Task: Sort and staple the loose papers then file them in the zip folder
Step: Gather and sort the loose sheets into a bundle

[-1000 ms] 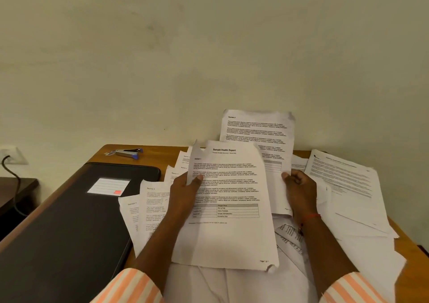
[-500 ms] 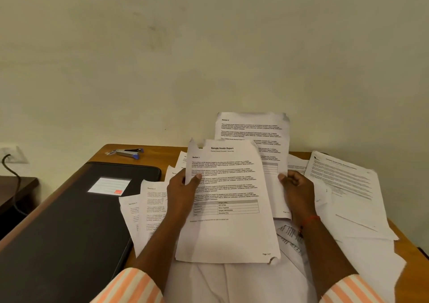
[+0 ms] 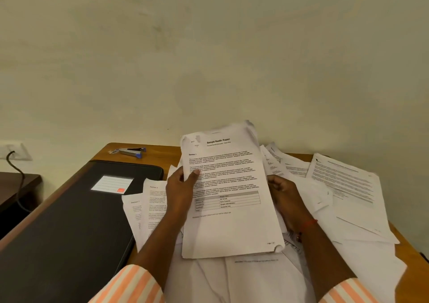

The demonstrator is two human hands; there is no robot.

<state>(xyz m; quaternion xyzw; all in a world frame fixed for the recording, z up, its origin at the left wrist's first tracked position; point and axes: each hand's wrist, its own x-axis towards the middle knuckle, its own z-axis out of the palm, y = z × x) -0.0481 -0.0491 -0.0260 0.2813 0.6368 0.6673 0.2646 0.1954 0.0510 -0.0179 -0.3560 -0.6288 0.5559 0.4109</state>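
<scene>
A small stack of printed sheets [image 3: 228, 193] headed "Sample Health Report" is held up over the desk. My left hand [image 3: 180, 186] grips its left edge, thumb on the front page. My right hand [image 3: 282, 192] holds the right edge from behind, fingers curled. Loose papers [image 3: 343, 186] lie spread across the right half of the wooden desk [image 3: 162, 150], and more sheets [image 3: 148, 207] fan out left of my left wrist. The black zip folder [image 3: 69, 221] lies flat and closed on the left. A stapler [image 3: 130, 150] sits at the desk's far left corner.
A pale wall stands right behind the desk. On the far left are a wall socket with a black cable [image 3: 16, 163] and a dark side table [image 3: 16, 186]. The folder carries a white label [image 3: 112, 184].
The sheet my right hand held behind and to the right has slid in behind the health report page. The two now form one stack, raised slightly higher.
</scene>
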